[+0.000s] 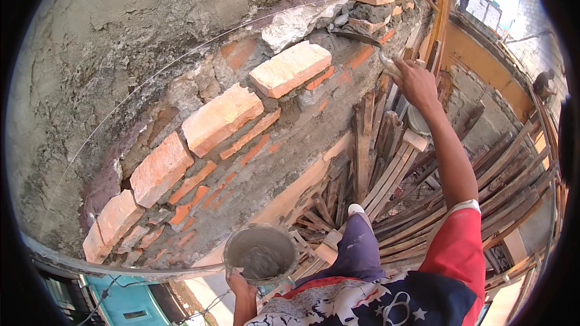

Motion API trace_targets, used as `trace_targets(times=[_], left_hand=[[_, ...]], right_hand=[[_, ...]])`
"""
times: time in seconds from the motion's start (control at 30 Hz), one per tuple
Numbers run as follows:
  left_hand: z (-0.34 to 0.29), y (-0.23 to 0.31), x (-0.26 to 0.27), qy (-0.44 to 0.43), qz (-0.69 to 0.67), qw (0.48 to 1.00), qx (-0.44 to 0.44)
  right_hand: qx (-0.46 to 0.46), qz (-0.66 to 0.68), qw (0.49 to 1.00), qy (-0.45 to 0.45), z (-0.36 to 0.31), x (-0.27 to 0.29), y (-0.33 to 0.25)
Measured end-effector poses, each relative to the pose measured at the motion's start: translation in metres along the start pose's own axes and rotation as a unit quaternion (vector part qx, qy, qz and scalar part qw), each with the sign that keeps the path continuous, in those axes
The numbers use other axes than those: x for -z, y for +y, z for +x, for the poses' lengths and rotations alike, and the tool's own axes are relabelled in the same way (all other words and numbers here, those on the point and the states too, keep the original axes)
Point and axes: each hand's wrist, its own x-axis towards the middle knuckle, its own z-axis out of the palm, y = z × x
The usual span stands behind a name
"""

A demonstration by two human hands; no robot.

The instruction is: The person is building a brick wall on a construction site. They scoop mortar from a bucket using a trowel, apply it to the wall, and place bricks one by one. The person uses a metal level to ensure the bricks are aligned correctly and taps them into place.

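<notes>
Grey mortar is seen inside a round bucket (261,253), which is held at its near rim by the left hand (239,282), low in the view, with fingers closed on the edge. The right arm is stretched out far forward and almost straight. The right hand (414,81) is closed around the handle of a trowel (389,65), and the blade is pressed to the side of the brick wall (241,145). Orange bricks (290,67) are laid on top in a row. Wooden planks (386,169) are seen below.
</notes>
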Motion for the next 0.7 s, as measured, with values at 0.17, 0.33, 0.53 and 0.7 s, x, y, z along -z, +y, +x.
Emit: trace_targets(times=[0.17,0.33,0.53,0.7], left_hand=[[-0.009,0.010,-0.007,0.003,0.004,1.000,-0.023],[0.013,-0.005,0.022,0.014,0.024,0.999,-0.022],[0.037,-0.019,0.046,0.024,0.112,0.992,-0.048],[0.012,-0.015,0.015,0.025,0.070,0.997,-0.030]], right_hand=[[-0.035,0.027,0.999,0.025,0.006,-0.011,-0.003],[-0.020,0.011,0.999,0.025,0.024,-0.025,0.012],[-0.015,0.038,0.998,0.042,0.041,-0.041,0.025],[-0.026,0.025,0.999,-0.005,0.039,-0.036,0.022]])
